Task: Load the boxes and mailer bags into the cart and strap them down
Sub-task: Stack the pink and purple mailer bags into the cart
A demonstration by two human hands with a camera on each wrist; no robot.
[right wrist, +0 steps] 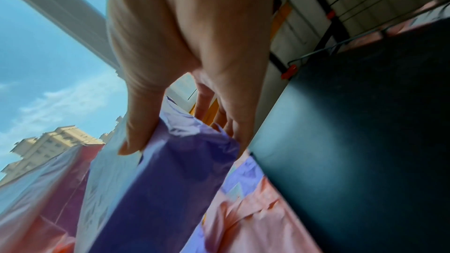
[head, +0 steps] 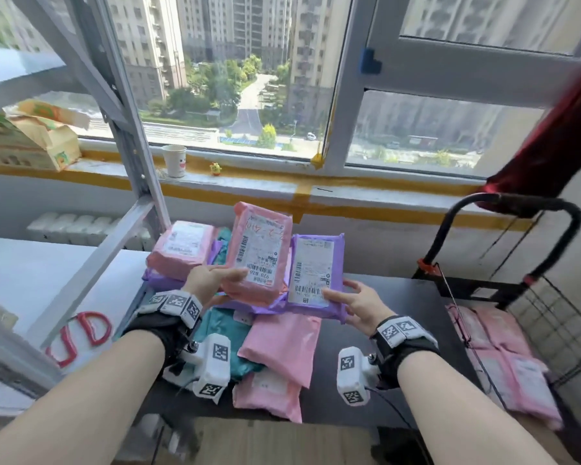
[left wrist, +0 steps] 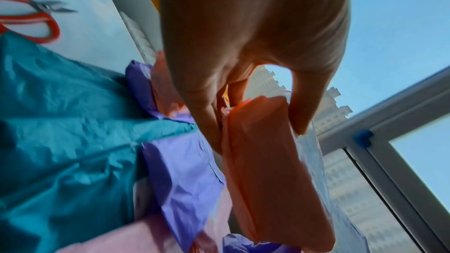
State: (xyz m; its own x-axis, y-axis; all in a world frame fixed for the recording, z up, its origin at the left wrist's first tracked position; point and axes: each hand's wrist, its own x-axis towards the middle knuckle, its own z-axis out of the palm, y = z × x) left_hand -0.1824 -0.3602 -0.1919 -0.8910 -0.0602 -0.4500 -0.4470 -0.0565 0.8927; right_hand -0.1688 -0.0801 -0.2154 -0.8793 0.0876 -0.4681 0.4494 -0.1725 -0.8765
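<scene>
Lower frame, head view: both forearms reach forward over the dark counter (head: 399,313).

Left hand (head: 206,280), centre-left: grip pinching the near edge of a salmon-pink mailer (head: 260,253), thumb on the label face, fingers behind. Left wrist view confirms: thumb one side, fingers the other, bag edge between. The bag stands tilted up, clear of the heap.

Right hand (head: 359,305), centre-right: grip closed on the near right corner of a purple mailer (head: 312,273), thumb on the label side, fingers wrapped underneath. It is also raised, just beside the pink one.

Below and behind the hands: heap of mailers (head: 275,344) on the counter, pink, teal and purple, overlapping. More work left here.

Right of frame: cart (head: 550,317) with wire side and black handle loop; several pink mailers (head: 503,360) already lie flat in it. A thin cord (head: 457,307) runs down across them, loose by the look of it.

No boxes identified with certainty in the cart.

Step in hand, as judged: loading, mid-way, two bags picked at once. Next move calls for swinging both to the right, clearing the cart's wire side, and laying them flat on the stacked bags without snagging the cord. Strapping comes later.

Far: windowsill with paper cup (head: 174,160).
</scene>
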